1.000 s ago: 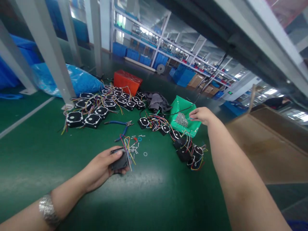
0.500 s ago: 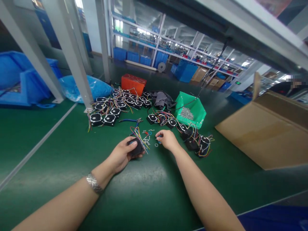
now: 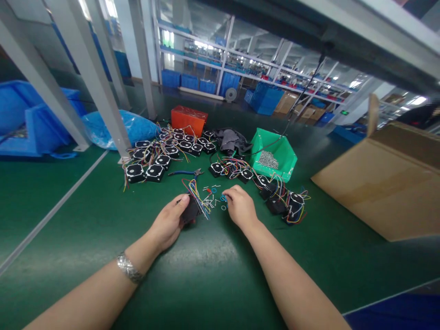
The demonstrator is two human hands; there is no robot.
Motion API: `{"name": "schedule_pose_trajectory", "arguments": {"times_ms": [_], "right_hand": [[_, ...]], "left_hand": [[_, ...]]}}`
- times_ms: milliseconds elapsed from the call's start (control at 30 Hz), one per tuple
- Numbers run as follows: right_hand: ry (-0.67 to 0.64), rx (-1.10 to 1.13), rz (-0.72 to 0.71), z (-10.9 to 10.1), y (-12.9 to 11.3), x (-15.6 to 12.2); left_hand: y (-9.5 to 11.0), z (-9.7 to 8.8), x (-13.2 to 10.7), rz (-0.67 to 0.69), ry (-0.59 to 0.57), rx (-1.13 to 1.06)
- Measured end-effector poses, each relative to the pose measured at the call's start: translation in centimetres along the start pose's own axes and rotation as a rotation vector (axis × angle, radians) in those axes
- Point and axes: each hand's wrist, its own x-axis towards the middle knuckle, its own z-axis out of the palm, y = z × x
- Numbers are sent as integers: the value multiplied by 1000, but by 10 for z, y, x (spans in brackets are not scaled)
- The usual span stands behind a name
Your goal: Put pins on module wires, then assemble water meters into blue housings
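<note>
Left-hand fingers [image 3: 181, 205]: clasped around a black housing [image 3: 190, 211], thumb on its near edge, held above the green floor [image 3: 202, 279]. Right hand [image 3: 242, 210]: thumb and forefinger drawn together at a blue ring [image 3: 223, 198]; could not tell whether they gripped it. Housing judged stiff, fairly dense and somewhat smooth; its wires [image 3: 196, 192] limp, the fragile part. Best hold: by the side edges, clear of the leads. Body was squarish and tilted, no clear long axis; leads trailed along its right side, ends toward lower right. Beyond: loose screws [image 3: 208, 202], blue-handled pliers [image 3: 184, 173], green bin [image 3: 290, 160].
</note>
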Motion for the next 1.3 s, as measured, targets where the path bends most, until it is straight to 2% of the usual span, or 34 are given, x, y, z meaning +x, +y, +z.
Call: {"name": "schedule_pose_trajectory", "arguments": {"times_ms": [100,267,433,500,633,700,933,1300], "right_hand": [[2,-51,-4,1,-3,0],[10,-87,37,-3,0,1],[51,-112,172,-14,14,4],[5,-90,207,-18,19,5],[-222,14,135,-16,17,7],[-279,29,97,-11,10,7],[-296,-49,10,-4,-11,3],[-381,-151,28,-8,-4,2]], "left_hand": [[2,-3,2,33,70,29],[7,-5,3,-57,94,24],[7,-3,2,-75,46,-84],[5,-4,1,-95,32,-117],[3,-6,2,-120,26,-155],[3,-7,3,-133,6,-172],[0,-7,5,-169,-44,-214],[2,-4,5,-156,-35,-138]]}}
